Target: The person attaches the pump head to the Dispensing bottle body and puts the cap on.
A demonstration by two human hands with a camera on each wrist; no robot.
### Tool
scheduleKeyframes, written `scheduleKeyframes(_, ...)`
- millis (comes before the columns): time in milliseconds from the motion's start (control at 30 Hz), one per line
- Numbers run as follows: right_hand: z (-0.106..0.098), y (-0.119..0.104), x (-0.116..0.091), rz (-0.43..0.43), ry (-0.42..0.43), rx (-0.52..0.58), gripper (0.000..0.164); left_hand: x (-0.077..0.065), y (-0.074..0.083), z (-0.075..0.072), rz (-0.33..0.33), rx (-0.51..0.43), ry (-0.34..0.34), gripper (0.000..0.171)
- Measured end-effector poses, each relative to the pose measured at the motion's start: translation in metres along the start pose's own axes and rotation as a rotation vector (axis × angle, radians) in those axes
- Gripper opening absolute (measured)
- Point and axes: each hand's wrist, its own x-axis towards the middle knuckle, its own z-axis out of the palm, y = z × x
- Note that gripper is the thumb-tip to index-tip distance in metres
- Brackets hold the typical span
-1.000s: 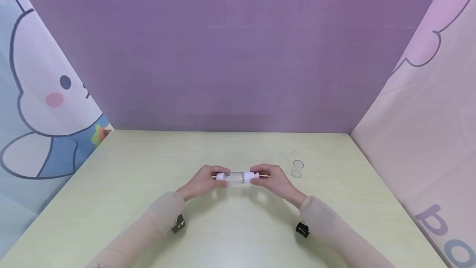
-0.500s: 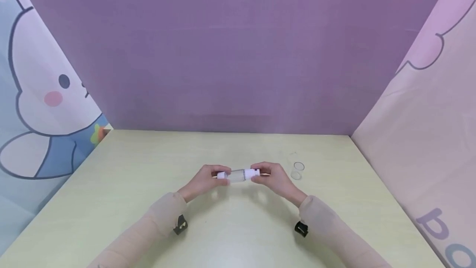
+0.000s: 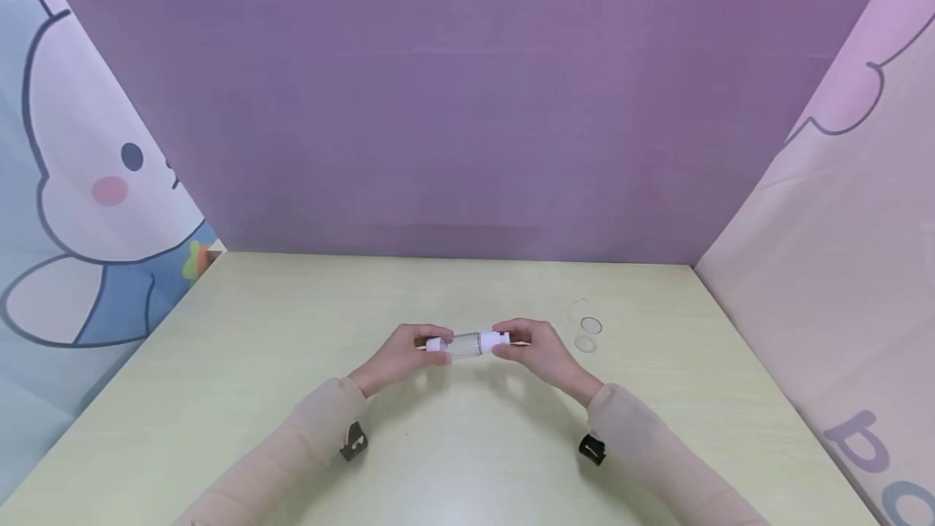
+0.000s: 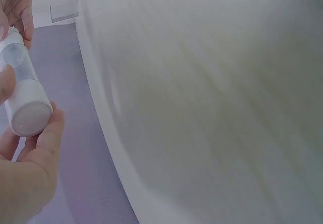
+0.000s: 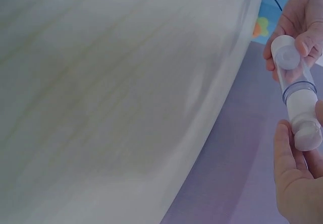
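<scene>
A clear pump bottle [image 3: 463,346] with a white base and a white pump top lies nearly level between the two hands, raised over the table. My left hand [image 3: 400,354] grips its white base [image 4: 31,108] between thumb and fingers. At the other end, my right hand [image 3: 539,351] pinches the white pump head [image 5: 306,130]. The bottle's middle is see-through, with a dark ring [image 5: 299,89] where it meets the top. To the right of the right hand, a clear cylindrical cap [image 3: 585,343] rests on the table, its rim showing as a thin dark circle.
The pale wood-grain table [image 3: 453,445] spreads under both arms. A purple panel [image 3: 467,104] stands along its back edge. Printed cloths hang at both sides, a cartoon one [image 3: 80,185] on the left and a pinkish one [image 3: 847,266] on the right.
Over the last second the bottle's right end has tipped slightly upward, with the right hand rising a little. Both hands keep their hold. The whole head view has shifted slightly.
</scene>
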Motion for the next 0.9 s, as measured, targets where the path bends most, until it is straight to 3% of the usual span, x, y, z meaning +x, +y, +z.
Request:
scheduleKeyframes(467, 0.0005, 0.0013, -0.0016, 0.011, 0.007, -0.03, 0.03, -0.0013, -0.0004, 0.0, 0.005, 0.005, -0.003, 0.035)
scheduleKeyframes(733, 0.0008, -0.0005, -0.004, -0.059, 0.03, -0.046, 0.032, -0.0017, 0.0007, -0.0014, 0.01, 0.019, -0.015, 0.037)
scheduleKeyframes(900, 0.0012, 0.0003, -0.0033, 0.0, 0.024, -0.056, 0.029, -0.0025, 0.0018, -0.0012, 0.009, 0.018, -0.014, 0.037)
